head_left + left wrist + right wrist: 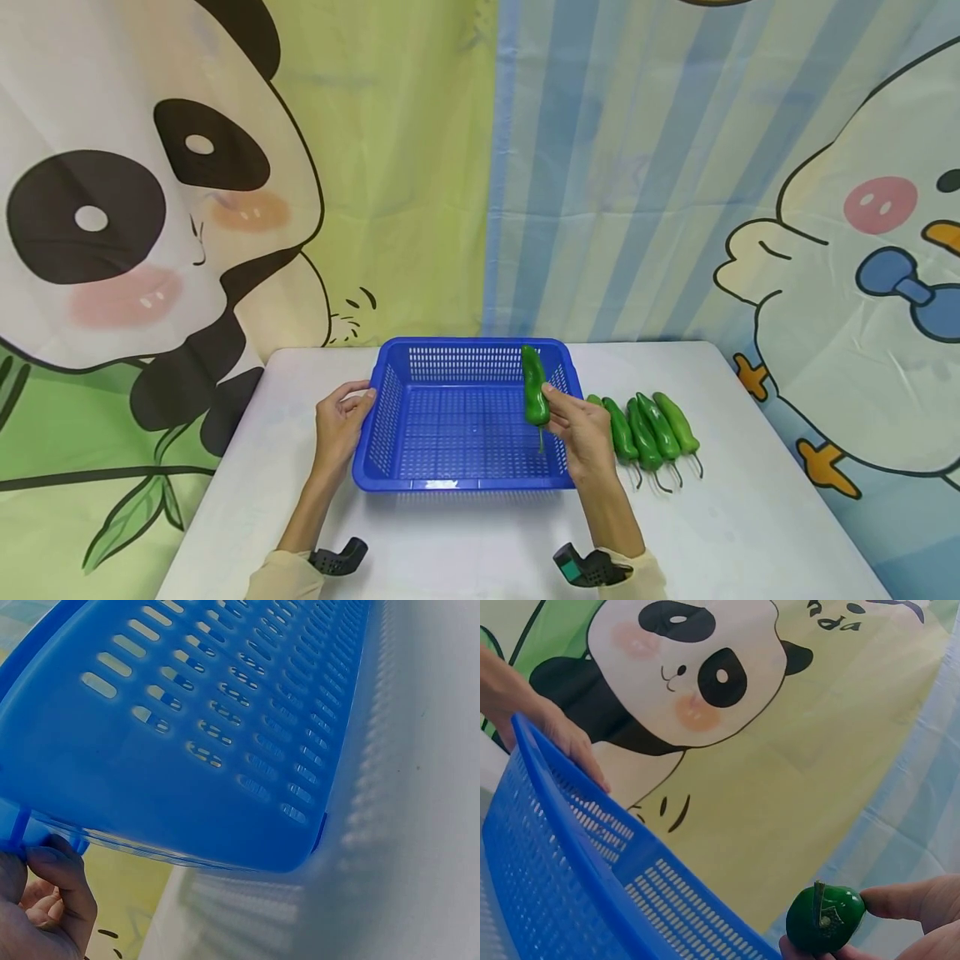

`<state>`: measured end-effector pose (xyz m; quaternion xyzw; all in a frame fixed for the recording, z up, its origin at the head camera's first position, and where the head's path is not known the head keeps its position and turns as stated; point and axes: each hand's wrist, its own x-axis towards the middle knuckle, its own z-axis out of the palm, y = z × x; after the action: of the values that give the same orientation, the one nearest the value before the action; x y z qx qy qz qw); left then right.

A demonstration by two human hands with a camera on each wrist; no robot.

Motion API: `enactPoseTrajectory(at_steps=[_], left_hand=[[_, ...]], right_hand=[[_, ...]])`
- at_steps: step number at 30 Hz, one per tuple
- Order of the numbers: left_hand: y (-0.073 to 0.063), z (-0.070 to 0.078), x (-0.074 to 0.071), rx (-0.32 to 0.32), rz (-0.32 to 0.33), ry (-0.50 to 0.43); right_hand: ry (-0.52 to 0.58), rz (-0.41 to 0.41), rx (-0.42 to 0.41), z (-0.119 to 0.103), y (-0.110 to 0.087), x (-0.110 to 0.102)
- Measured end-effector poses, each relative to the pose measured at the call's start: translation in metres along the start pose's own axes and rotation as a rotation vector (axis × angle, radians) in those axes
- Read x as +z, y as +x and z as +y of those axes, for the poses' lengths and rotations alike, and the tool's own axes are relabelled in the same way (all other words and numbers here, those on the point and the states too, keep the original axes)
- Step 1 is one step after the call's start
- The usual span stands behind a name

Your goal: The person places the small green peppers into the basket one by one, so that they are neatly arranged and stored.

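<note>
Currently, one green pepper (533,387) is pinched between thumb and fingers by the grip of the right hand (588,433), held over the right side of a blue basket (450,433), stem end nearest the wearer. Basket's left rim pinched by the left hand (341,425). More peppers (647,433) are laid side by side on the white tabletop (465,550), just right of the basket.

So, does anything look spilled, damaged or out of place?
No, nothing stands out: the blue basket looks undamaged, green peppers lie side by side on the white table, and the right hand holds another pepper.
</note>
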<state>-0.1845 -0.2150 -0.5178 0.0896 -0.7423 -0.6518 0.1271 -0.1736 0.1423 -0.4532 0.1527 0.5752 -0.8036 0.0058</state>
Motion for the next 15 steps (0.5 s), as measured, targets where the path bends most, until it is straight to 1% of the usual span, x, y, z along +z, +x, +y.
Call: enactPoseTrajectory(at_steps=[3, 9, 15], left_hand=[[0.0, 0.001, 0.0, -0.006, -0.001, 0.006], [0.0, 0.0, 0.0, -0.014, -0.002, 0.015], [0.0, -0.001, 0.0, -0.011, -0.006, 0.014]], right_hand=[[-0.005, -0.002, 0.008, 0.003, -0.001, 0.006], [0.019, -0.027, 0.023, 0.01, -0.003, 0.019], [0.012, -0.035, 0.037, 0.018, -0.005, 0.029]])
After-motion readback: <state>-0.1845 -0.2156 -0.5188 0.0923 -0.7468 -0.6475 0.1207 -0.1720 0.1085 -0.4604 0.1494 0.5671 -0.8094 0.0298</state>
